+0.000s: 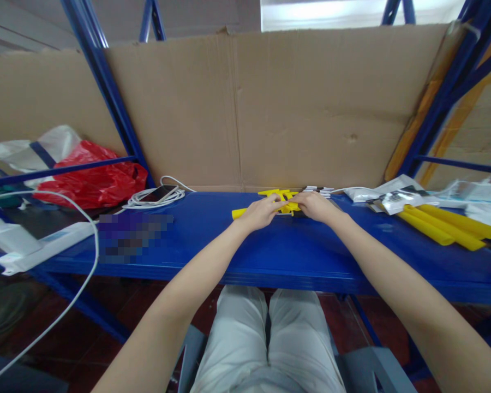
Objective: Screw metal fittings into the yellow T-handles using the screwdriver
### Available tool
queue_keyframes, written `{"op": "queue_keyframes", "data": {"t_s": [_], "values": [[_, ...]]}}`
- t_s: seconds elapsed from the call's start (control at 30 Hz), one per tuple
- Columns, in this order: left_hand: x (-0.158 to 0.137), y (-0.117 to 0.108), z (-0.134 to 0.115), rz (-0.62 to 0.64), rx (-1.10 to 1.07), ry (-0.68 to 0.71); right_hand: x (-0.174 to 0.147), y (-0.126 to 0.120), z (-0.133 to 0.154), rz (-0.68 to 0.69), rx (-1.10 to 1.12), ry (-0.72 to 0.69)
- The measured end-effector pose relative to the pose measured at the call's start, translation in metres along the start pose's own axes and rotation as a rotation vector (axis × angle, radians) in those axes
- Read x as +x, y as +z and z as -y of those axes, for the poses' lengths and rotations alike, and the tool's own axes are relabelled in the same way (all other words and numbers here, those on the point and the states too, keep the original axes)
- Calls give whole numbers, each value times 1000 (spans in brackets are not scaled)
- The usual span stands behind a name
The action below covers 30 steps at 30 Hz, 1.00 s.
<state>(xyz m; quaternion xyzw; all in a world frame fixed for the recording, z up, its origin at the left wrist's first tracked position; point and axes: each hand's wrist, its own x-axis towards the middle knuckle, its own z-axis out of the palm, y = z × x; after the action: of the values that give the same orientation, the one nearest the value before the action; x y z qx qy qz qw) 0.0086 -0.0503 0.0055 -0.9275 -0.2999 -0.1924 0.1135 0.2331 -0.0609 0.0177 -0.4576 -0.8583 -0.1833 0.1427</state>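
Toward the back of the blue shelf, both hands meet at a bright yellow plastic part (pixel 285 207) with arms sticking out. My left hand (pixel 262 213) is closed on its left side, fingers pointing right. From the other side, my right hand (pixel 314 206) grips the same part, its fingertips close to the left ones. The fingers hide much of its shape. A yellow tube end (pixel 239 213) pokes out to the left of my left hand. Just behind my right hand lie small black-and-white strips (pixel 317 189).
Yellow tubes (pixel 445 225) and silvery plastic packets (pixel 396 196) lie at the right. At the left are a phone (pixel 159 194) with a coiled white cable (pixel 141 201), a white power strip (pixel 53 248) and a red bag (pixel 94 174). Cardboard (pixel 311 109) stands behind.
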Motion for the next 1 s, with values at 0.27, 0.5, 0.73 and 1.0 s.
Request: {"op": "queue_keyframes", "data": {"t_s": [0.27,0.5,0.73,1.0], "values": [[2,10,7,-45,-89,-8,0,3,1,27,11,66],[2,14,12,-71,-110,-47,0,2,2,42,19,136],[0,11,24,-111,-69,-282,-3,0,-9,39,40,432],[0,17,34,-125,-97,-348,-3,18,-44,-79,497,907]]}}
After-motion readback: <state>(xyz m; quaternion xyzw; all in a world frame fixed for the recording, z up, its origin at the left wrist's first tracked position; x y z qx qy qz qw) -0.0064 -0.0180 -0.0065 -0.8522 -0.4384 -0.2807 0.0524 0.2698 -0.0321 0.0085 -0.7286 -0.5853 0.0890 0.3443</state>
